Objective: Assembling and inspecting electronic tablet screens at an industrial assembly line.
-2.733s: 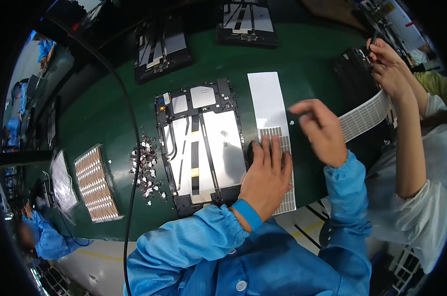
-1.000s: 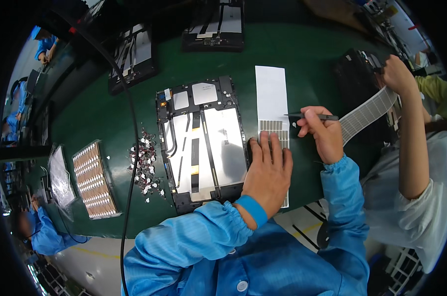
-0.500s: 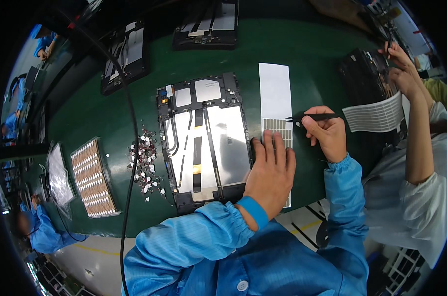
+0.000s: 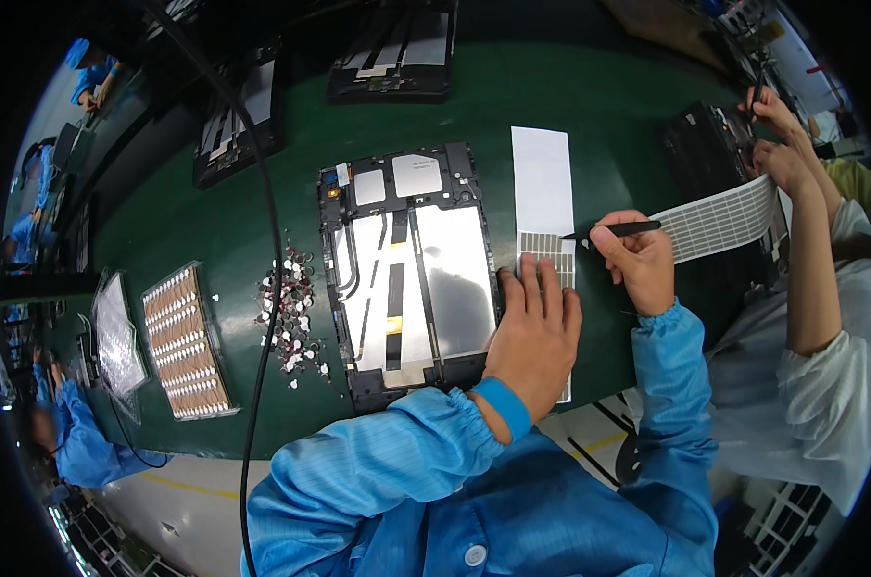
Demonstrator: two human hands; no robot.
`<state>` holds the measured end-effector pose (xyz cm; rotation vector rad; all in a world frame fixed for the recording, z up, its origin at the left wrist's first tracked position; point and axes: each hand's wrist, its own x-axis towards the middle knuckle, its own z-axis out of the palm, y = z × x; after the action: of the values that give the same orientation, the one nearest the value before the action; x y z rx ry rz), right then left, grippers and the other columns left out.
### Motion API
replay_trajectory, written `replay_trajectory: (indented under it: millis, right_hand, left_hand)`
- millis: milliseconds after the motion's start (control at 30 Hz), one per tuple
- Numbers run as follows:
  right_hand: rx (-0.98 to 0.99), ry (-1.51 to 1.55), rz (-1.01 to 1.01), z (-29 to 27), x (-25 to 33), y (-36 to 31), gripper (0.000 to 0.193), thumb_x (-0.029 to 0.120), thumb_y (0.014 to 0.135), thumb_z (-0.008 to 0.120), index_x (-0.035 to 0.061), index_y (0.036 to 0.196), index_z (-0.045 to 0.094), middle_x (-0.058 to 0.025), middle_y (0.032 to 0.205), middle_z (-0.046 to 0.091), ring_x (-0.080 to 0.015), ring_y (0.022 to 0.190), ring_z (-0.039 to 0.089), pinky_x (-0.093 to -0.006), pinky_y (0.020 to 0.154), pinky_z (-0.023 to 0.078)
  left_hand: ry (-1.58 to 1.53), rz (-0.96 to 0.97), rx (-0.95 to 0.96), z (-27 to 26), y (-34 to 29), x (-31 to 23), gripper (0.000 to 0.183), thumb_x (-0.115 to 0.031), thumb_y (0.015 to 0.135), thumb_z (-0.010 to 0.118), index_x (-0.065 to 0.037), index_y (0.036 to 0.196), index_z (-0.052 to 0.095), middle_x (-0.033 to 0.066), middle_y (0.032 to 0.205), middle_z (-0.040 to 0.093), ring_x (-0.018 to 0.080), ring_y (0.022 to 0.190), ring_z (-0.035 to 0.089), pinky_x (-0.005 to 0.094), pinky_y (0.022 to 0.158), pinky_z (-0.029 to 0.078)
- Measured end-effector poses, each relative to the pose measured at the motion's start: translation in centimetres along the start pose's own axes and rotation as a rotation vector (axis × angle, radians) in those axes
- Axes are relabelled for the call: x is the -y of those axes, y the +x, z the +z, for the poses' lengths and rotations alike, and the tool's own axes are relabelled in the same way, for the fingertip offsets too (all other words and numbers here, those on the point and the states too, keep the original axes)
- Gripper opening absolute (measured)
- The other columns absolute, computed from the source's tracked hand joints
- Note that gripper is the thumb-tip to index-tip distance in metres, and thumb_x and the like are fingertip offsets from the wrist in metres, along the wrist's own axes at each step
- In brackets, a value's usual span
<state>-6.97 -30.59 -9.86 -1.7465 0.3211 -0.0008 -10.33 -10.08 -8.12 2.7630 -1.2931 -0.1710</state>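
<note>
My left hand (image 4: pixel 534 332) lies flat, fingers stretched out, on a sheet of small grey adhesive pieces (image 4: pixel 543 197) whose upper part is blank white backing. In my right hand (image 4: pixel 637 260) is a pair of black tweezers (image 4: pixel 616 232), pinched between thumb and fingers. Their tips point left and meet the top row of pieces on the sheet; whether a piece is between them is too small to tell. Left of the sheet lies an opened tablet-like device (image 4: pixel 459 288) with silver panels, dark cables and a black frame. My left wrist is next to its lower right corner.
Small round parts with wires (image 4: pixel 291 317) lie in a loose pile left of the device. Beyond are a tray of similar parts (image 4: pixel 187 341) and clear plastic trays (image 4: pixel 118 337). A black cable (image 4: pixel 274 260) crosses the view. At right, a co-worker's hands (image 4: pixel 782 159) work beside another label sheet (image 4: pixel 719 223).
The view has shifted slightly, so the table things appear a little further right. My tweezers' tips stay at the sheet's top row. The co-worker's label sheet has shifted and tilted.
</note>
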Motion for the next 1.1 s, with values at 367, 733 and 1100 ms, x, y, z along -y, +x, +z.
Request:
replay_trajectory:
  millis: [367, 733, 1100]
  right_hand:
    - [0.107, 0.116, -0.260, 7.4, 9.7, -0.8, 0.030, 0.028, 0.093, 0.076, 0.0013, 0.103, 0.069, -0.0035, 0.086, 0.066, -0.0078, 0.068, 0.056, -0.0223, 0.064, 0.046]
    - [0.232, 0.024, -0.228, 17.1, 9.1, 5.7, 0.024, 0.018, 0.091, 0.078, -0.0017, 0.102, 0.069, -0.0072, 0.083, 0.071, -0.0107, 0.074, 0.067, -0.0244, 0.067, 0.056]
    - [0.249, 0.064, -0.228, 17.8, 8.3, 6.5, 0.024, 0.019, 0.091, 0.079, -0.0011, 0.100, 0.070, -0.0009, 0.073, 0.064, -0.0042, 0.063, 0.055, -0.0204, 0.056, 0.044]
  left_hand:
    - [0.087, 0.118, -0.214, -1.1, -1.6, 1.1, 0.053, -0.023, 0.094, 0.052, 0.002, 0.140, 0.054, 0.0369, 0.147, 0.045, 0.0543, 0.139, 0.040, 0.0622, 0.113, 0.031]
    - [-0.274, -0.160, -0.417, -6.5, -11.6, 12.9, 0.032, -0.014, 0.089, 0.069, 0.003, 0.116, 0.064, 0.0217, 0.127, 0.060, 0.0369, 0.114, 0.058, 0.0470, 0.093, 0.046]
    - [-0.285, -0.206, -0.435, -5.8, -10.9, 14.2, 0.034, -0.014, 0.088, 0.070, 0.001, 0.117, 0.063, 0.0212, 0.128, 0.061, 0.0372, 0.113, 0.059, 0.0479, 0.094, 0.047]
